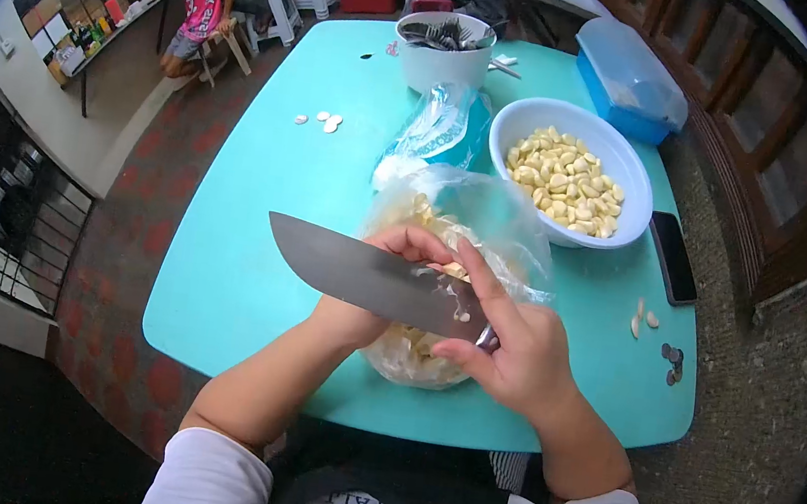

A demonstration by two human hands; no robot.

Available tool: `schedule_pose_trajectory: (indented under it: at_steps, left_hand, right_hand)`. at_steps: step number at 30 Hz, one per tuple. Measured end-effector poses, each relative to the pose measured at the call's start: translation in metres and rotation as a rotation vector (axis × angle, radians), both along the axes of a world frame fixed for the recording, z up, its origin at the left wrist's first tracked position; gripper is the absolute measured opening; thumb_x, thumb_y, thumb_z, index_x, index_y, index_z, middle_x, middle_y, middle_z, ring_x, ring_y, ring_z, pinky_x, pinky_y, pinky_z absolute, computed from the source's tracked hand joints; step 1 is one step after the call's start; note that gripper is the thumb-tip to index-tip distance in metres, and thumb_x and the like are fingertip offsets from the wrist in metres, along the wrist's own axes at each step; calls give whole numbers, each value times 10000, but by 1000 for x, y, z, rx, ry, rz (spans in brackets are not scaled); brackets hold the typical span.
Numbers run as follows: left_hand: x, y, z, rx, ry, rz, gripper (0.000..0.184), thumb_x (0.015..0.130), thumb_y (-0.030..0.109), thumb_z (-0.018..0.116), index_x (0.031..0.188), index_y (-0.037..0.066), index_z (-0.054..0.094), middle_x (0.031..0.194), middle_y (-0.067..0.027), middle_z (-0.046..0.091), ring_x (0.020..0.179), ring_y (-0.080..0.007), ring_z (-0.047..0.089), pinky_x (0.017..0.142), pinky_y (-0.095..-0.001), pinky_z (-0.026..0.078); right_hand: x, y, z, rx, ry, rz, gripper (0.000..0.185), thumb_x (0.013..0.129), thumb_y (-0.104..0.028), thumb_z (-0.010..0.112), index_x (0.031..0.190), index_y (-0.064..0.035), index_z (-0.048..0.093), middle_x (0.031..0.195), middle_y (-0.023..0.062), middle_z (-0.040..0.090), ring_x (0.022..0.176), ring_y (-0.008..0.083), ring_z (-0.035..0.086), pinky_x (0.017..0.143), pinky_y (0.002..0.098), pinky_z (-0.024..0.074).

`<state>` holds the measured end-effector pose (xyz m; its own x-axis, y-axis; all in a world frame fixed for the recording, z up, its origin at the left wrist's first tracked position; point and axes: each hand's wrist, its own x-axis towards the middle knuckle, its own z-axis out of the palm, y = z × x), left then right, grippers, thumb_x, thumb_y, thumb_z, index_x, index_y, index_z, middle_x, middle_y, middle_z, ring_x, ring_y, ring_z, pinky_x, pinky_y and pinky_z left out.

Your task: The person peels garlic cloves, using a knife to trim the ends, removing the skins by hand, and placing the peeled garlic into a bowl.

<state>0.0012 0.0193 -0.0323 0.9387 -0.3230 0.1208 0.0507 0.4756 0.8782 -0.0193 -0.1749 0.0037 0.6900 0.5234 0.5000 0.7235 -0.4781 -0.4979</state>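
My right hand (pixel 517 352) is closed around the handle of a broad-bladed kitchen knife (pixel 351 271), its blade pointing left. Behind the blade, my left hand (pixel 411 243) has its fingers curled in a pinch on a garlic clove (pixel 455 272), beside my right index finger. Bits of thin skin cling to the blade near the handle. Under both hands lies a clear plastic bag (pixel 419 370) with garlic cloves and papery skins in it. The blade hides part of my left palm.
A pale blue bowl (pixel 637 195) of peeled cloves stands right of the bag, near a phone (pixel 673 258). Behind are a blue plastic pack (pixel 474 125), a white tub (pixel 443 71) of dark forks and a lidded blue box (pixel 622 113). Coins (pixel 674 364) lie right; a person (pixel 201 11) sits far left.
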Motion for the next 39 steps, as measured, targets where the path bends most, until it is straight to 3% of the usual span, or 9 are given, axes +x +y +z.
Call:
schedule_pose_trajectory:
  at_steps: [9, 12, 15, 22, 27, 29, 31, 34, 39]
  left_hand:
    - [-1, 5, -1, 17, -69, 45, 117, 818, 77, 622, 905, 48, 549, 919, -46, 614, 840, -99, 582, 744, -236, 472]
    - [-4, 1, 3, 232, -172, 233, 129, 792, 57, 645, 834, 55, 523, 861, -47, 615, 785, -111, 597, 712, -241, 489]
    - [-7, -2, 5, 351, -111, 329, 114, 799, 62, 628, 807, 58, 514, 859, -59, 617, 798, -125, 597, 732, -254, 486]
    - [-12, -3, 13, 385, -223, 340, 69, 814, 44, 600, 836, 31, 536, 878, -83, 633, 795, -145, 605, 720, -265, 492]
    - [-11, 0, 7, 221, -123, 236, 164, 814, -41, 597, 973, -12, 565, 947, -84, 635, 817, -149, 614, 713, -272, 510]
    - [-8, 4, 11, 204, -169, 121, 196, 822, -37, 600, 1010, -17, 551, 964, -94, 631, 822, -149, 615, 700, -269, 515]
    - [-4, 8, 15, 175, -188, 19, 267, 824, -32, 610, 1077, -14, 526, 983, -103, 628, 825, -143, 613, 685, -266, 516]
    - [-5, 9, 24, 143, -127, -51, 318, 824, -23, 615, 1120, 2, 500, 1015, -100, 610, 832, -142, 605, 685, -264, 515]
    - [-2, 5, 17, 186, -149, 9, 349, 811, 22, 642, 1130, 19, 500, 1040, -80, 570, 924, -153, 568, 711, -286, 507]
  right_hand:
    - [2, 1, -2, 16, 30, 12, 742, 781, -454, 653, 1363, -72, 399, 648, 139, 607, 518, 271, 600, 490, 356, 463]
    - [2, 2, -6, 89, 85, 26, 690, 782, -432, 663, 1333, -77, 445, 680, 143, 620, 535, 276, 610, 500, 353, 471]
    - [3, 4, -8, 134, 112, 23, 660, 780, -411, 676, 1312, -80, 470, 718, 150, 632, 553, 285, 618, 513, 356, 478]
    - [2, 6, -12, 148, 101, -3, 618, 788, -367, 685, 1294, -71, 489, 739, 184, 626, 576, 282, 631, 532, 337, 481]
    - [7, 12, -26, 489, 317, 138, 562, 855, -339, 636, 1283, -8, 485, 661, 93, 619, 555, 171, 600, 517, 282, 454]
    - [7, 11, -25, 626, 586, 204, 552, 880, -333, 611, 1293, 6, 471, 633, 46, 591, 530, 113, 551, 488, 246, 421]
    - [5, -4, -12, 688, 1035, 259, 545, 902, -328, 586, 1308, 10, 452, 619, 1, 553, 509, 61, 487, 461, 208, 381]
    - [9, -15, -5, 680, 1220, 366, 536, 914, -326, 568, 1323, -4, 437, 617, -38, 499, 503, 20, 405, 460, 166, 321]
    - [-1, -10, 0, 622, 1030, 259, 565, 914, -354, 557, 1339, -8, 418, 649, -18, 519, 510, 45, 434, 464, 188, 352]
